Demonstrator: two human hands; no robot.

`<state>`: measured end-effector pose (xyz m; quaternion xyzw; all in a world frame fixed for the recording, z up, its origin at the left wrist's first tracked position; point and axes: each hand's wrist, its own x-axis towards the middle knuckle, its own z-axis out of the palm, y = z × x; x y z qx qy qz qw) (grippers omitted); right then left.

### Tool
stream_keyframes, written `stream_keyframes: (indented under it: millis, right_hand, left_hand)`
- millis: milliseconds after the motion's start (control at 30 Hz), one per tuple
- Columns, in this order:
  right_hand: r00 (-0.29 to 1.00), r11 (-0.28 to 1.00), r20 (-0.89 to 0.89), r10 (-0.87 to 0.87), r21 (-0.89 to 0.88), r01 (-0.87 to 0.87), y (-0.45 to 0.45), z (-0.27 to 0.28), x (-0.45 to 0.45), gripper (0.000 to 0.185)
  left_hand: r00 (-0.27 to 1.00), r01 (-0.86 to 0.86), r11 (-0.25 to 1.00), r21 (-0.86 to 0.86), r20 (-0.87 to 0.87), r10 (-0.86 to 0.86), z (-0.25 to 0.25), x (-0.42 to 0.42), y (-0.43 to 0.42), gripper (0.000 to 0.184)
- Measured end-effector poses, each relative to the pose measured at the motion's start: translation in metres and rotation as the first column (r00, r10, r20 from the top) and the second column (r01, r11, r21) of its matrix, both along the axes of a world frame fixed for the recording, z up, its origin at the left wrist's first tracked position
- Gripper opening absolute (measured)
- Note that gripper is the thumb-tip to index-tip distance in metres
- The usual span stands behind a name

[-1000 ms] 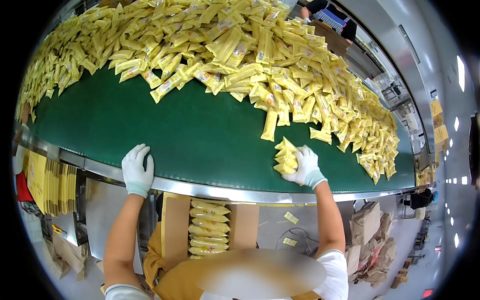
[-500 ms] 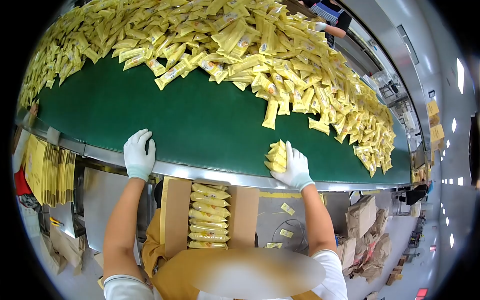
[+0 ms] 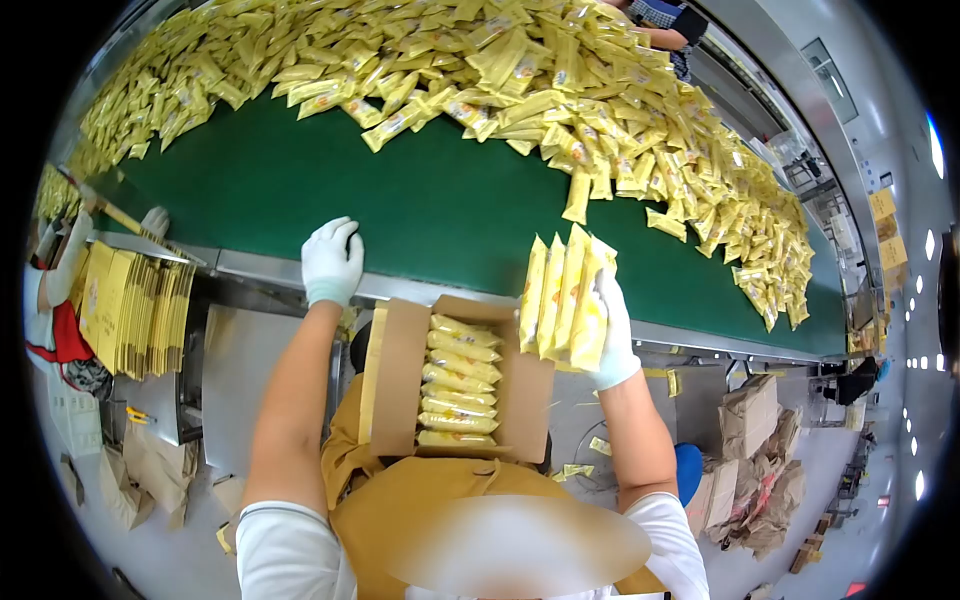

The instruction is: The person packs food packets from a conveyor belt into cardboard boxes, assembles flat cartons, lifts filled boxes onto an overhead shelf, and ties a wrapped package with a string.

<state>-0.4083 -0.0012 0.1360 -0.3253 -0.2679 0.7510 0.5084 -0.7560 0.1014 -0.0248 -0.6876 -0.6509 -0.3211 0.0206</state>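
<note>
My left hand (image 3: 333, 262), in a white glove, rests at the near edge of the green conveyor belt (image 3: 270, 190) with the thumb apart and holds nothing. My right hand (image 3: 616, 335), gloved too, grips several yellow snack packets (image 3: 565, 300) side by side. They stand on end above the belt's metal edge, just right of the carton. The open cardboard carton (image 3: 523, 395) sits in front of my body with its flaps spread. Inside it lies a row of yellow packets (image 3: 459, 392). My right palm and some fingers are hidden by the packets.
A large heap of yellow packets (image 3: 470, 60) covers the belt's far side. Flattened yellow cartons (image 3: 130, 310) are stacked at left, beside another person's arm (image 3: 70, 260). A co-worker (image 3: 665, 25) stands across the belt. Brown paper sacks (image 3: 750, 470) lie on the floor at right.
My right hand has lifted the packets off the belt and brought them towards the carton, turned upright. My left hand stays at the belt edge. The view has shifted; a person shows at left.
</note>
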Motion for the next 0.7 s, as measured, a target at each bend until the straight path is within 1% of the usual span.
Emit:
stream_keyframes:
  millis: [33, 67, 100, 133, 167, 233, 267, 367, 400, 500, 533, 633, 667, 700]
  right_hand:
    - [0.973, 0.98, 0.222, 0.065, 0.171, -0.104, -0.005, -0.001, -0.007, 0.072]
    - [0.895, 0.921, 0.437, 0.085, 0.31, -0.238, -0.011, -0.002, -0.014, 0.077]
    - [0.643, 0.832, 0.764, 0.051, 0.324, -0.451, -0.017, -0.001, -0.016, 0.088]
    - [0.311, 0.713, 0.947, -0.082, 0.273, -0.646, -0.022, 0.001, -0.018, 0.101]
    - [-0.071, 0.618, 0.985, -0.156, 0.041, -0.785, -0.027, 0.011, -0.035, 0.107]
    - [-0.259, 0.472, 0.923, -0.284, -0.1, -0.876, -0.045, -0.014, -0.052, 0.106]
    - [-0.281, 0.405, 0.918, -0.28, -0.153, -0.901, -0.051, -0.021, -0.059, 0.106]
    - [-0.363, 0.34, 0.901, -0.236, -0.274, -0.9, -0.067, -0.04, -0.082, 0.104]
    - [-0.34, 0.409, 0.915, -0.215, -0.232, -0.883, -0.077, -0.048, -0.089, 0.106]
    - [-0.334, 0.435, 0.91, -0.246, -0.205, -0.877, -0.088, -0.087, -0.099, 0.106]
    - [-0.318, 0.467, 0.915, -0.249, -0.174, -0.867, -0.092, -0.086, -0.098, 0.107]
    - [-0.159, 0.489, 0.97, -0.184, -0.05, -0.871, -0.086, -0.083, -0.087, 0.105]
    - [-0.001, 0.478, 0.98, -0.197, 0.095, -0.873, -0.082, -0.084, -0.077, 0.097]
    - [0.07, 0.509, 0.989, -0.131, 0.127, -0.851, -0.074, -0.082, -0.063, 0.09]
  left_hand:
    - [1.0, 0.003, 1.0, 0.005, 0.009, -0.003, -0.001, -0.001, 0.0, 0.022]
    - [1.0, 0.005, 1.0, 0.011, 0.002, -0.005, -0.002, -0.002, 0.001, 0.022]
    - [1.0, 0.007, 1.0, 0.017, -0.004, -0.007, -0.003, -0.003, 0.001, 0.022]
    - [1.0, 0.002, 1.0, 0.017, -0.016, -0.002, -0.005, -0.005, 0.002, 0.022]
    - [1.0, -0.003, 1.0, 0.005, -0.022, 0.003, -0.004, -0.005, 0.002, 0.023]
    - [1.0, -0.009, 0.999, -0.036, -0.028, 0.008, -0.005, -0.007, 0.002, 0.024]
    - [1.0, -0.005, 0.999, -0.05, -0.026, 0.004, -0.003, -0.007, 0.002, 0.025]
    - [1.0, -0.002, 0.999, -0.047, -0.023, 0.001, -0.001, -0.008, 0.002, 0.025]
    - [1.0, -0.007, 0.999, -0.049, -0.016, 0.006, -0.001, -0.008, 0.002, 0.024]
    - [1.0, -0.01, 0.999, -0.048, -0.019, 0.009, -0.003, -0.01, 0.003, 0.024]
    - [1.0, -0.004, 0.999, -0.045, -0.02, 0.003, -0.003, -0.011, 0.003, 0.023]
    - [1.0, 0.0, 0.999, -0.032, -0.015, -0.001, -0.003, -0.012, 0.004, 0.023]
    - [1.0, 0.002, 1.0, -0.029, -0.013, -0.002, -0.003, -0.012, 0.004, 0.023]
    - [1.0, 0.0, 1.0, -0.026, -0.01, 0.0, -0.002, -0.013, 0.004, 0.022]
